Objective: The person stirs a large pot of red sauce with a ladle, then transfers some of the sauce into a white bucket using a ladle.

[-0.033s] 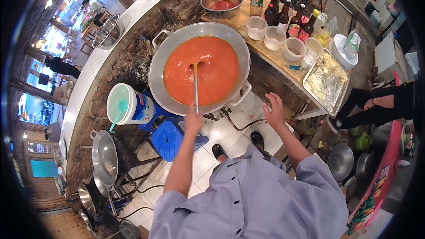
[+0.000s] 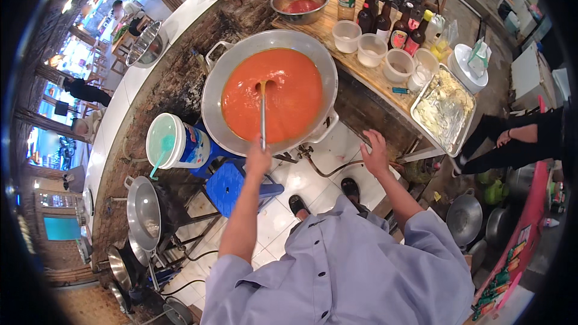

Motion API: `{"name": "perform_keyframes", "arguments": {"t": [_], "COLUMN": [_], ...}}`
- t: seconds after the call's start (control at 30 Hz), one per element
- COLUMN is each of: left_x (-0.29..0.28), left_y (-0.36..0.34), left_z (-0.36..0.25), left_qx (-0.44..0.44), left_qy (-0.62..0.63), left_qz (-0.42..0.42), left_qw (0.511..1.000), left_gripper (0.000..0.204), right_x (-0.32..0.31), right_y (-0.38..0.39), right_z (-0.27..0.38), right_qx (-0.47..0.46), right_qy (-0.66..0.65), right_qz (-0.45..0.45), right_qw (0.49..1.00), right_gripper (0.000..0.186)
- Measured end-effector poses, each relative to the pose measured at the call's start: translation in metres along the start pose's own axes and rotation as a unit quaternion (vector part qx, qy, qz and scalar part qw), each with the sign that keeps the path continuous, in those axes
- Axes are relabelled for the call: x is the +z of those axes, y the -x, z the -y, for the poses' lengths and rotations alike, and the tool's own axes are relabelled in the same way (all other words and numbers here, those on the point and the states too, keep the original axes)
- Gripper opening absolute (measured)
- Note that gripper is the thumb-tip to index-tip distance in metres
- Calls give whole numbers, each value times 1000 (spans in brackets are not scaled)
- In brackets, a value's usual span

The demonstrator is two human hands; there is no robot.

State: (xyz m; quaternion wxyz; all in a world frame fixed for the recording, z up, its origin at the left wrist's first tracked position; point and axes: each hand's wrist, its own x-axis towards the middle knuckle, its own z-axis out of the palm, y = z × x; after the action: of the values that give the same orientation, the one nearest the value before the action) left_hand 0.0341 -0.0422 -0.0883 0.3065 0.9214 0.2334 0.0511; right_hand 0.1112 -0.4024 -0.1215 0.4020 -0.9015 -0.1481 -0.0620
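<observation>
At the left a white bucket with a green dipper stood beside the big pan, which sat in the middle of the view. The left hand was closed around the handle of a long ladle whose head sat in the orange sauce. The sauce spread as one body with a few paler streaks, so the stirring looked well under way, though probably unfinished while the ladle stood in it; none appeared to have been portioned out. Farther right, a steel bowl held something red, and plastic tubs lined the table. The right hand was bare, its fingers loosely spread, apart from both pan and table. Of what was hidden, the bucket's depth came first; then the ladle's sunken end, the pan's underside and any flame there, and the tubs' contents, too dim to name. At the right edge another person was cut off.
</observation>
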Motion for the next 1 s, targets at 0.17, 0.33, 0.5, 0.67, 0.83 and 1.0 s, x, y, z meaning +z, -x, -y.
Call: {"name": "perform_keyframes", "arguments": {"t": [0.17,0.33,0.5,0.67,0.83,1.0], "left_x": [-9,-29,-18,73,213,295], "left_y": [-48,-17,57,189,315,320], "left_z": [-8,-31,-91,-126,-112,-6], "left_qx": [-124,-76,154,261,333,285], "left_qy": [184,126,-195,55,112,-24], "left_qz": [67,131,40,216,548,668], "left_qw": [973,980,968,939,759,687], "left_gripper": [51,51,49,33,28,28], "right_x": [-17,-42,-45,-29,-54,-84], "right_y": [96,343,592,690,723,786], "right_z": [-166,-299,-260,-141,-95,-79], "right_qx": [342,481,590,615,796,730], "right_qy": [49,148,25,-247,-281,-203], "right_qz": [195,200,41,-178,-158,-140], "right_qw": [918,841,806,728,513,638], "right_gripper": [38,43,34,28,33,28]}}
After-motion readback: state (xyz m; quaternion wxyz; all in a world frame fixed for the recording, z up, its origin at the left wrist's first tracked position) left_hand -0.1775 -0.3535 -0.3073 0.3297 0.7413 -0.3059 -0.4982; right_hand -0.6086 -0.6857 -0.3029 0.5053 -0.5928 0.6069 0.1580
